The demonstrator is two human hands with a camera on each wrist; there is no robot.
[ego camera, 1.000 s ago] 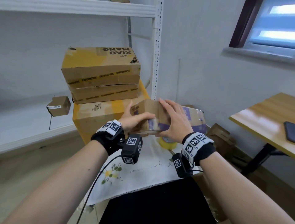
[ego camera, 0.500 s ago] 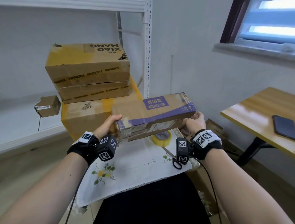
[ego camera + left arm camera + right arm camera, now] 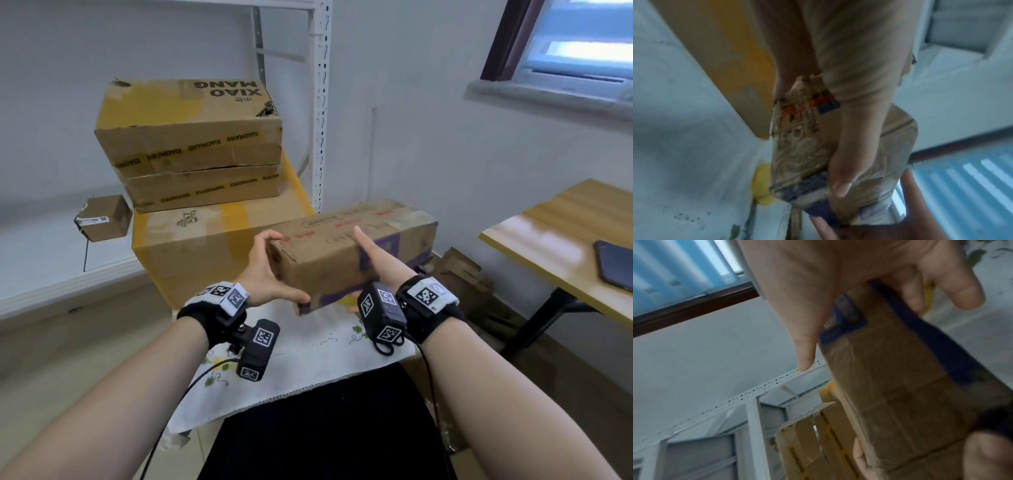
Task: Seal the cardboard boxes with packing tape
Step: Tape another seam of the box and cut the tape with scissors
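A plain pale grey wall [image 3: 411,102] backs the room. Against it, to the left, stands a white perforated metal shelving rack [image 3: 320,102]. High on the wall's right is a dark-framed window [image 3: 565,44] giving bluish daylight. Below the window stands a yellow wooden table [image 3: 555,233] on black legs.

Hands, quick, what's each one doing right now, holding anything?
Left hand: grips the near end of the long cardboard box, thumb under, fingers over the top.
Right hand: holds the same box's right side, fingers beneath, thumb up.

yellow tape roll [image 3: 762,183] mostly hidden, blurred
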